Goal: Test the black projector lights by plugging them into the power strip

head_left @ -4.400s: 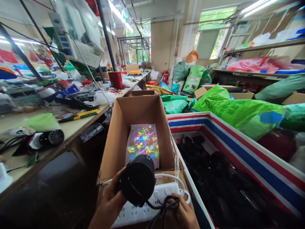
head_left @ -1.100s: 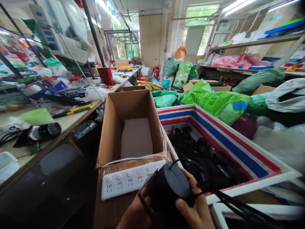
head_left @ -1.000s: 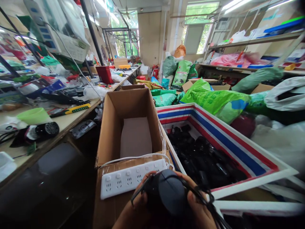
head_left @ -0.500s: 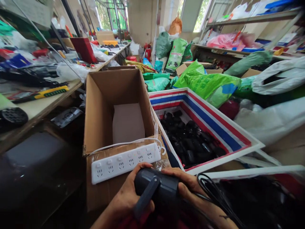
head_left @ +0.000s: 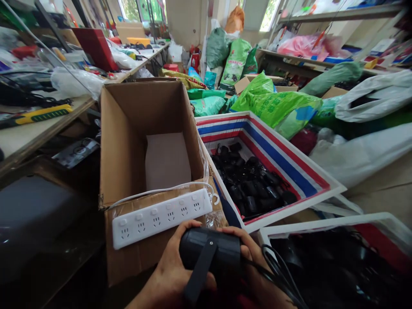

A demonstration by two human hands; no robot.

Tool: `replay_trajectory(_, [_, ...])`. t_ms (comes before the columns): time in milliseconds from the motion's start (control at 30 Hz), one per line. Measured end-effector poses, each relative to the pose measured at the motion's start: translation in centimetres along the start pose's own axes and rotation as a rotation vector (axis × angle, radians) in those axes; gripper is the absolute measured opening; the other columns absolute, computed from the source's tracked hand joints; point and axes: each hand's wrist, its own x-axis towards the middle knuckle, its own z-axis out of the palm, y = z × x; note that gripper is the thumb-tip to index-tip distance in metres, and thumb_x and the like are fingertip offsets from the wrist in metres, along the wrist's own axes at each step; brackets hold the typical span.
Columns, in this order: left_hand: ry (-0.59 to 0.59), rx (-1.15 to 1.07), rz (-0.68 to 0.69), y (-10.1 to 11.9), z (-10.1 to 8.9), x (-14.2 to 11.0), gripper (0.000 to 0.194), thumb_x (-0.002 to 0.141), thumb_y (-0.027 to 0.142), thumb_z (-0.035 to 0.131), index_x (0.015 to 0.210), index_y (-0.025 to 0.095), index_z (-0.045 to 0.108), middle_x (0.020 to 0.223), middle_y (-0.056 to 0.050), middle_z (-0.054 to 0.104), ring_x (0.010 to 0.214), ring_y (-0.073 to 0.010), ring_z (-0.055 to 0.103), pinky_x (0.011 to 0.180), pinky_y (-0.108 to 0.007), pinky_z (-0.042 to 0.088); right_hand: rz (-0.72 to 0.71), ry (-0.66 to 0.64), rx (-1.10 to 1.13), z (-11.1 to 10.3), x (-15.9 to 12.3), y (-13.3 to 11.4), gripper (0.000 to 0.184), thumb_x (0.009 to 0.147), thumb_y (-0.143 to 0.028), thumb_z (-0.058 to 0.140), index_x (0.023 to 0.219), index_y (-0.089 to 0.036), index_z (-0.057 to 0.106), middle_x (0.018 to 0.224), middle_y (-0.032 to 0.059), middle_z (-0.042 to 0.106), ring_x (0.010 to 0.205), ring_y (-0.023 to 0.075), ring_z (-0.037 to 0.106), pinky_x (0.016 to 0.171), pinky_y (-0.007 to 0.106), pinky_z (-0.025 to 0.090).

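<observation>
Left hand and right hand both wrapped round a black cylindrical lamp, one at each end of its body, fingers curled over the top. Hands apart, not pressed together, no pinch. Lamp held in the air at the bottom of view, just in front of a white power strip, not touching it as far as I can tell. Flat black bracket hangs down from the lamp's middle, between the hands. Lens side faces away, can't see it. Black cable runs off the lamp past the right hand, looped and drooping over a second bin.

Power strip lies on the near flap of an open cardboard box, sockets up, white cord running along the flap and curling at the strip's far end. Clear plastic film sits on the flap by the right corner. Flat white pad lies on the box floor.

Right of the box: striped red, white and blue bin, full of small black parts. Left: table with a yellow-handled tool and a plastic bag. Beyond: green sacks piled on the floor.
</observation>
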Motion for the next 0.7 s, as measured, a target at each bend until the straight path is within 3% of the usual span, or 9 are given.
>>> replay_trajectory(200, [-0.006,-0.112,0.011,0.9,0.1,0.4,0.081,0.040,0.002,0.074,0.107,0.023,0.034,0.068,0.006,0.061,0.047,-0.0064,0.047,0.045,-0.015,0.040,0.043,-0.084,0.143,-1.0,0.0,0.2,0.053,0.084,-0.061,0.046,0.124,-0.027,0.049,0.122,0.0077,0.059,0.112,0.0254,0.056,0.096,0.040,0.043])
replay_trajectory(300, [0.037,-0.115,0.050,1.1,0.2,0.2,0.081,0.040,0.000,0.075,0.107,0.024,0.035,0.070,0.006,0.061,0.046,-0.0072,0.049,0.046,-0.017,0.042,0.017,-0.112,0.210,-0.9,0.1,0.9,0.079,0.070,-0.066,0.061,0.135,-0.028,0.036,0.134,0.0100,0.048,0.122,0.0289,0.046,0.101,0.045,0.037])
replay_trajectory(367, [0.078,-0.097,0.085,0.8,0.2,0.1,0.081,0.040,-0.002,0.076,0.107,0.025,0.037,0.076,0.005,0.062,0.050,-0.0086,0.054,0.051,-0.019,0.046,0.056,-0.054,0.229,-0.5,0.1,1.3,0.086,0.064,-0.073,0.060,0.133,-0.025,0.039,0.134,0.0123,0.047,0.124,0.0307,0.044,0.103,0.046,0.034])
replay_trajectory(433, [0.098,-0.090,0.112,0.3,0.3,0.2,0.082,0.041,-0.002,0.077,0.107,0.026,0.038,0.079,0.005,0.063,0.054,-0.0093,0.056,0.055,-0.020,0.048,0.088,-0.004,0.191,-0.1,0.0,1.2,0.087,0.060,-0.071,0.065,0.130,-0.024,0.042,0.127,0.0131,0.052,0.119,0.0315,0.050,0.100,0.046,0.038])
replay_trajectory(533, [0.023,-0.099,0.114,-0.5,0.1,0.4,0.081,0.044,0.001,0.077,0.109,0.028,0.037,0.076,0.006,0.062,0.048,-0.0076,0.052,0.052,-0.020,0.047,0.043,0.028,0.035,0.1,-0.7,-0.2,0.089,0.054,-0.052,0.078,0.130,-0.026,0.040,0.112,0.0110,0.061,0.097,0.0304,0.062,0.082,0.043,0.052])
replay_trajectory(600, [-0.058,-0.100,0.114,-1.0,-0.2,0.5,0.082,0.045,0.004,0.078,0.110,0.029,0.036,0.079,0.005,0.063,0.046,-0.0063,0.050,0.050,-0.019,0.046,0.013,0.043,-0.060,0.0,-1.2,-1.2,0.082,0.055,-0.042,0.078,0.127,-0.027,0.041,0.103,0.0089,0.064,0.085,0.0282,0.065,0.072,0.039,0.055])
replay_trajectory(700, [-0.117,-0.059,0.126,-1.6,-0.8,0.7,0.082,0.046,0.008,0.079,0.112,0.029,0.036,0.088,0.002,0.064,0.053,-0.0085,0.055,0.054,-0.020,0.047,0.026,0.031,-0.102,-0.2,-1.5,-1.8,0.082,0.055,-0.038,0.079,0.127,-0.028,0.043,0.102,0.0062,0.065,0.084,0.0274,0.064,0.070,0.036,0.054])
